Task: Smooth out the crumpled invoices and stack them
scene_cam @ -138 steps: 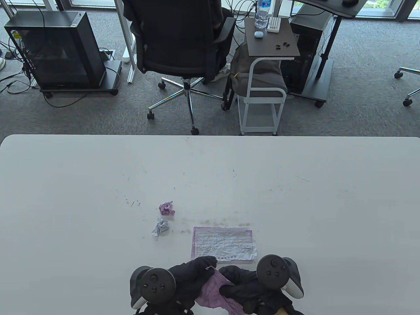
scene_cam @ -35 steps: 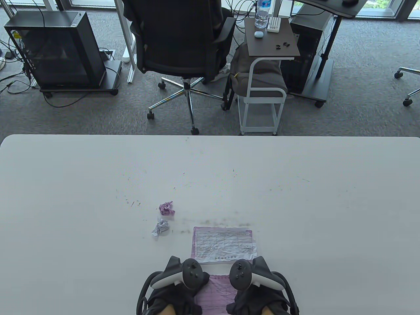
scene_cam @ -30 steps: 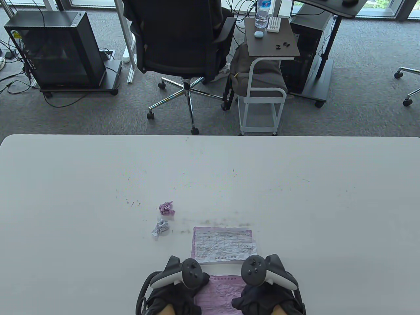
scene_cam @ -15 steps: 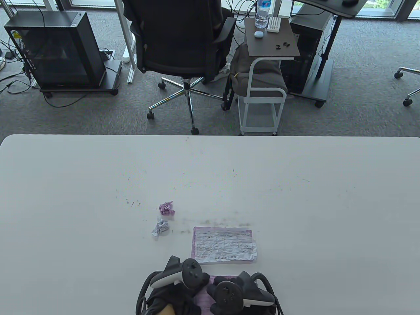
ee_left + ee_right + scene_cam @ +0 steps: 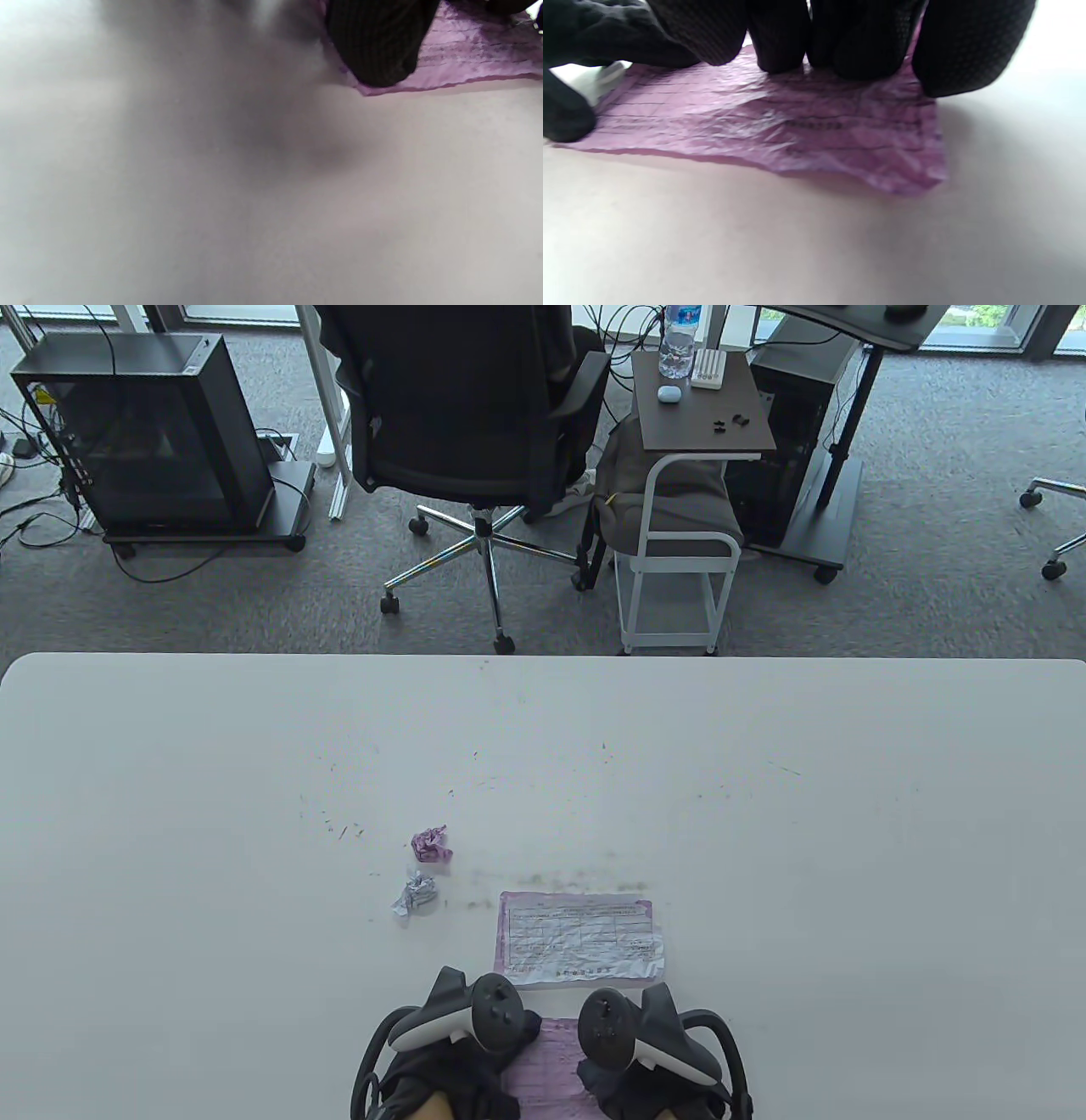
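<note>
We pressed both hands down on the pink invoice (image 5: 551, 1065) at the six o'clock edge of the white table (image 5: 764, 831). Our left hand (image 5: 458, 1052) held its left side and our right hand (image 5: 649, 1052) its right, each carrying a tracker on its back. In the right wrist view our fingers (image 5: 865, 42) lay side by side, flat on the far part of the sheet, whose creased near corner lifted slightly off the table. In the left wrist view one gloved fingertip (image 5: 377, 46) rested on the sheet's edge; how the other left fingers lay we could not tell. Dark ruled lines and a short line of print crossed the pink sheet, too blurred to read. Directly toward twelve o'clock from our hands lay the flattened stack (image 5: 580, 937), a white form with a printed table on top of a pink sheet; its writing was too small to read. Toward ten o'clock from the stack sat a crumpled white ball (image 5: 415, 894), and just beyond it a crumpled pink ball (image 5: 430, 844), both apart from our hands. Past the table's far edge stood a black office chair (image 5: 462, 415) and a side table (image 5: 700, 398) carrying a water bottle (image 5: 678, 339), its label unreadable.
</note>
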